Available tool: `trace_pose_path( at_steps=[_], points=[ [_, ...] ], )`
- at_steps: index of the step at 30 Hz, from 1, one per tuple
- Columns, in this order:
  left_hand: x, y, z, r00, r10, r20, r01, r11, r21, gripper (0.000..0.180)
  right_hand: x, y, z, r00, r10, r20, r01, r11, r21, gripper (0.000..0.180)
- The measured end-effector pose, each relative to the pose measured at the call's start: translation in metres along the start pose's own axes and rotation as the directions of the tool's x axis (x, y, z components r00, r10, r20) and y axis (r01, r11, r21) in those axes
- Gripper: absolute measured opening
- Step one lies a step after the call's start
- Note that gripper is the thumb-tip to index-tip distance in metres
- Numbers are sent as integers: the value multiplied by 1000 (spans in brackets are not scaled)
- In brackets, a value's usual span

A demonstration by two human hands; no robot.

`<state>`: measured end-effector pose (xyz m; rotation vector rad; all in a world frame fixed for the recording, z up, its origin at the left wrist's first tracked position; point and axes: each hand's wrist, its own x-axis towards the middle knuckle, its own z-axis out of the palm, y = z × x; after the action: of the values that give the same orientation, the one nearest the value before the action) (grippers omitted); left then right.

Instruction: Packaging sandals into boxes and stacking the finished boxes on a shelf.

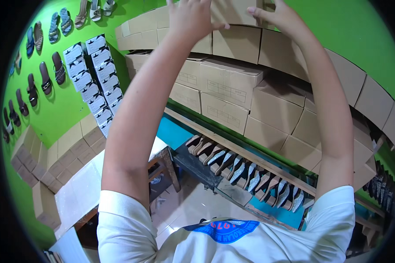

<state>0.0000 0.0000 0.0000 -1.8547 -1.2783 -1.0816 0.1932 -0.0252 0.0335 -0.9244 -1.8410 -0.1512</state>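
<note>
Both my arms reach up to the top row of plain brown cardboard boxes. A cardboard box sits between my hands at the upper edge of the head view. My left hand is at its left side, with the thumb along its lower edge. On the other side, my right hand has its thumb against the front of the box. The view's upper edge cuts off fingers of both hands. Directly below runs a row of similar boxes.
Lower boxes are stacked on a shelf. Below it stand several wedge sandals in a row. At left are a white table, white star-printed boxes and wall-hung sandals on green wall. More shoes stand at right.
</note>
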Motion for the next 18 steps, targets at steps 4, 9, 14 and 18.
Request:
trace_pose_path(
  at_steps=[4, 9, 14, 18],
  points=[
    [-21, -11, 65, 999, -34, -24, 37, 992, 122, 88, 11, 14, 4, 998, 20, 58, -16, 998, -59, 88],
    [-47, -2, 101, 991, 133, -32, -128, 982, 136, 85, 32, 54, 9, 1000, -2, -2, 2, 975, -220, 88],
    [-37, 11, 117, 983, 159, -89, -159, 987, 9, 83, 37, 99, -1, 811, -582, 54, 542, 784, 301, 87],
    [-25, 7, 125, 991, 47, -123, -55, 997, -61, 82, 40, 61, 19, 998, -5, -66, -15, 952, -307, 82]
  ],
)
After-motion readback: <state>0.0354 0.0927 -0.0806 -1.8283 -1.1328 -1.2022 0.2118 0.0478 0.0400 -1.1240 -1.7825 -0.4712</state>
